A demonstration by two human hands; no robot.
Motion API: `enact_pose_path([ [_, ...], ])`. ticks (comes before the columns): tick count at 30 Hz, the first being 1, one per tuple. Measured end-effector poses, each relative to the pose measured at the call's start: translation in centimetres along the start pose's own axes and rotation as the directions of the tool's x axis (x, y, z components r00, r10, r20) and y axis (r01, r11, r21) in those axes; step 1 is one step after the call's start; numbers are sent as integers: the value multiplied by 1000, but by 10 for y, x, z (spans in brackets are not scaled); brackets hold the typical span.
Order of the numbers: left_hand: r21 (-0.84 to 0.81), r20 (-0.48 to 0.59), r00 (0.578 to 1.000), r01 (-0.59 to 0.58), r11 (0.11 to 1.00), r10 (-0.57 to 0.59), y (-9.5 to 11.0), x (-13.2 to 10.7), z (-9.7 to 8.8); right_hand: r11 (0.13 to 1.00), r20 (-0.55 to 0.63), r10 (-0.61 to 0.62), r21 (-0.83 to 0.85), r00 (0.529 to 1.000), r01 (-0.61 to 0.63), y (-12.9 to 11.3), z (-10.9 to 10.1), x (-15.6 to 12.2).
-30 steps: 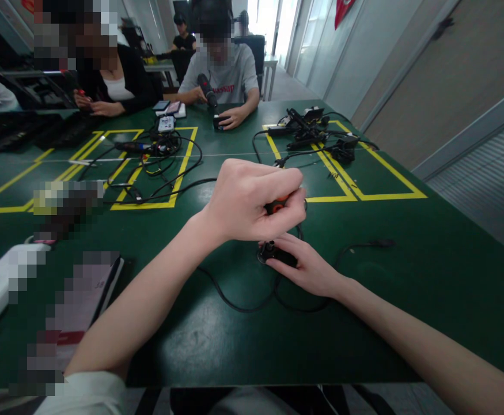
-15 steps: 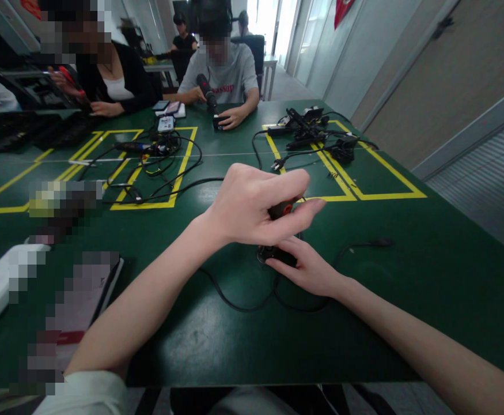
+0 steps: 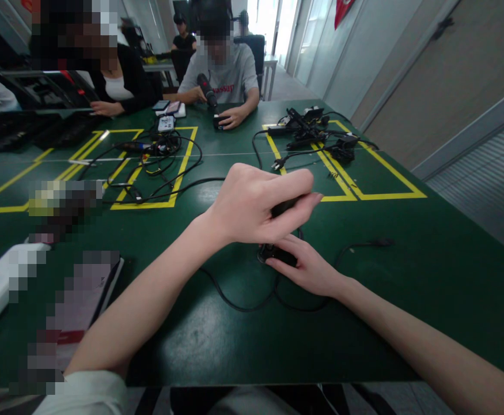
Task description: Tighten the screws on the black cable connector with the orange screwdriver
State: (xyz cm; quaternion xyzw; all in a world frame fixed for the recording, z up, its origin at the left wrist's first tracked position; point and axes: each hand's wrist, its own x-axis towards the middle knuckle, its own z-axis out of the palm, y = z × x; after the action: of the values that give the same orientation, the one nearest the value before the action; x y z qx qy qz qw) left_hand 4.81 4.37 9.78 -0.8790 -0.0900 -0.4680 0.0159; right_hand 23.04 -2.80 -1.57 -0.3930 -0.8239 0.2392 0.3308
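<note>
My left hand (image 3: pixel 262 202) is closed around what looks like a black electric screwdriver (image 3: pixel 284 206), mostly hidden by the fingers. It is above my right hand (image 3: pixel 307 266), which grips a small black power adapter (image 3: pixel 287 257) against the green table. The lower end of the screwdriver seems to meet the adapter's left part, though my left hand covers most of that contact. A thin black cord (image 3: pixel 243 310) loops around below both hands.
A phone (image 3: pixel 83 300) and a white device (image 3: pixel 1 282) lie on the left. Tangled cables (image 3: pixel 160 147) and a pile of black adapters (image 3: pixel 306 129) sit farther back within yellow tape outlines. Across the table, a person holds a black tool (image 3: pixel 207 89).
The fingers of my left hand have shifted slightly, and the orange-red mark on the screwdriver no longer shows between them. My right hand and the adapter stay in place.
</note>
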Motion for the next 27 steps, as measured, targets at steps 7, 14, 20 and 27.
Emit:
enact_pose_path([
  [7,-5,8,1000,10,1000,-10,1,1,-1,1000,-5,-8,0,1000,8,-1,-1,0],
  [14,20,-3,1000,18,1000,-18,0,0,0,1000,-4,-5,-5,1000,5,-1,0,-1],
  [20,5,-20,999,25,1000,-25,0,-1,2,1000,-12,-2,-7,1000,2,0,0,-1],
  [27,-10,-4,1000,25,1000,-25,1,0,2,1000,-24,-11,2,1000,11,-1,1,0],
])
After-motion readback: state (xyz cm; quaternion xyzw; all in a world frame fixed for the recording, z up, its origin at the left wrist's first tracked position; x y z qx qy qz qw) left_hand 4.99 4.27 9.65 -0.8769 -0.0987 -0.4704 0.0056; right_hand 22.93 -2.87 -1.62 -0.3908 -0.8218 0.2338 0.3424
